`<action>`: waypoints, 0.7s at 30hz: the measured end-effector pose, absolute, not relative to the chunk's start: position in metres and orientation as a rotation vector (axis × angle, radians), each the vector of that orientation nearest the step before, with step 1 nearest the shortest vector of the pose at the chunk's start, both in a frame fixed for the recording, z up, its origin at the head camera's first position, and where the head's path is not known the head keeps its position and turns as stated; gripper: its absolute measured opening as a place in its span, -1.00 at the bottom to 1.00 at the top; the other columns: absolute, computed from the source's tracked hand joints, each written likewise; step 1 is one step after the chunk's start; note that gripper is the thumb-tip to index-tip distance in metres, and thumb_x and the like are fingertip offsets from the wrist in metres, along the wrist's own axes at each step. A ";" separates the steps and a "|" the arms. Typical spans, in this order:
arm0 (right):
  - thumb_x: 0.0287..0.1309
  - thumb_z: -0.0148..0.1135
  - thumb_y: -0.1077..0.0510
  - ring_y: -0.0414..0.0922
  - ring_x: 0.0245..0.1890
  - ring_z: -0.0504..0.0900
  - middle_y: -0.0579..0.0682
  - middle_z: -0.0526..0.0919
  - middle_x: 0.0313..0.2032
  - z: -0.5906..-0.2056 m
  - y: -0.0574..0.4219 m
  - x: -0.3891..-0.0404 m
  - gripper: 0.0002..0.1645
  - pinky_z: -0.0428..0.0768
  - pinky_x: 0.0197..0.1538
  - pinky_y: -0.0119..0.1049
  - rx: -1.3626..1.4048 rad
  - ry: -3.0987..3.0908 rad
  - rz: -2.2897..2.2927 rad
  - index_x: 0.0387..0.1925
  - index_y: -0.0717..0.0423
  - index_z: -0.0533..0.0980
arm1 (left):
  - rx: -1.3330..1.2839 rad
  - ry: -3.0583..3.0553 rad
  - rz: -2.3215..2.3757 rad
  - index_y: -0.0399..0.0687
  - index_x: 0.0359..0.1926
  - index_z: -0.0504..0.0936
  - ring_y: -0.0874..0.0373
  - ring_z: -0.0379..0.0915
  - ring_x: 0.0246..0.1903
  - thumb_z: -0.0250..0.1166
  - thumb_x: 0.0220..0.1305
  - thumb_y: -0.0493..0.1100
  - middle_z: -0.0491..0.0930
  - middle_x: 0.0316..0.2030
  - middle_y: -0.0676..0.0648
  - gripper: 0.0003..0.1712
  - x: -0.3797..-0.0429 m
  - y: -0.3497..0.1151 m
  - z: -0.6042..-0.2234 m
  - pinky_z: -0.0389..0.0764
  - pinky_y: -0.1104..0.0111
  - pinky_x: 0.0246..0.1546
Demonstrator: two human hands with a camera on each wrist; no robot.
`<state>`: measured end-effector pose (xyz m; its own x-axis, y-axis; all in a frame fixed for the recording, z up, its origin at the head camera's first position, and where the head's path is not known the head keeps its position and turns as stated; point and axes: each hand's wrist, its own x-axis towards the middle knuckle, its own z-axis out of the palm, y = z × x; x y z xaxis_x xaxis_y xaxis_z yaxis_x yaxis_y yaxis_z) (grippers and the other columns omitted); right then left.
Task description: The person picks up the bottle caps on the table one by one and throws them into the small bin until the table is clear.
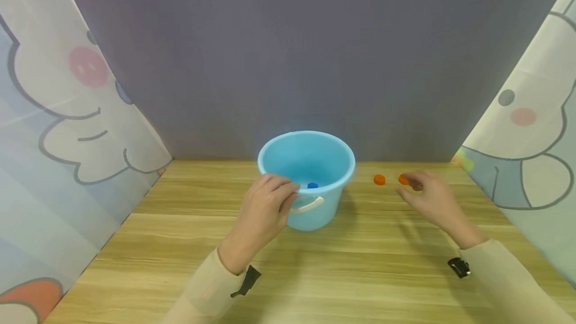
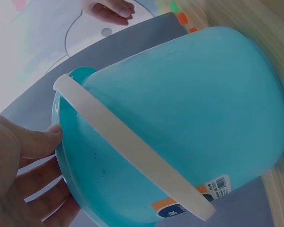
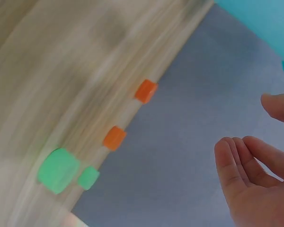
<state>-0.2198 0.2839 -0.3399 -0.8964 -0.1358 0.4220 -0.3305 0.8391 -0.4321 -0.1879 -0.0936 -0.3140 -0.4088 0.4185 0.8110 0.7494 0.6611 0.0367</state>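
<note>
A light blue bucket point(image 1: 315, 214) with a white handle point(image 2: 132, 146) stands upright on the table. My left hand point(image 1: 267, 201) grips its near-left rim, the thumb on one side and the fingers on the other in the left wrist view. Inside the bucket lies a small blue cap-like piece point(image 1: 312, 185). Over the table to the right, my right hand point(image 1: 434, 199) holds nothing; its fingers are gently bent, with the thumb apart. Two orange caps point(image 1: 379, 179) lie near it. A large green cap point(image 3: 59, 171) and a smaller green piece point(image 3: 88, 178) show only in the wrist views.
The wooden table point(image 1: 189, 234) ends at a dark grey panel point(image 1: 306, 54) behind the bucket. Cartoon-printed sheets point(image 1: 535, 114) flank it left and right. A label with a barcode point(image 2: 220, 186) is stuck on the bucket's side.
</note>
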 end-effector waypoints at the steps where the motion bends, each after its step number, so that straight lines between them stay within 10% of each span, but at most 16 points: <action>1: 0.24 0.37 0.11 0.35 -0.11 0.63 0.44 0.60 -0.03 -0.341 0.286 -0.221 -0.44 0.58 -0.06 0.27 0.348 -2.645 0.707 0.11 0.48 0.53 | -0.902 -2.053 -0.507 -0.17 -0.25 0.77 0.01 0.57 -0.20 0.51 0.13 -0.34 0.72 -0.28 -0.04 -0.85 -0.188 -0.094 -0.314 0.63 0.22 -0.15; 21: 0.29 0.32 0.10 0.44 -0.12 0.59 0.58 0.54 -0.09 -0.367 0.354 -0.230 -0.36 0.62 -0.11 0.29 0.297 -2.853 0.645 0.04 0.69 0.46 | -0.900 -2.049 -0.509 -0.16 -0.25 0.77 0.02 0.57 -0.20 0.51 0.11 -0.36 0.72 -0.28 -0.03 -0.84 -0.188 -0.093 -0.316 0.63 0.22 -0.15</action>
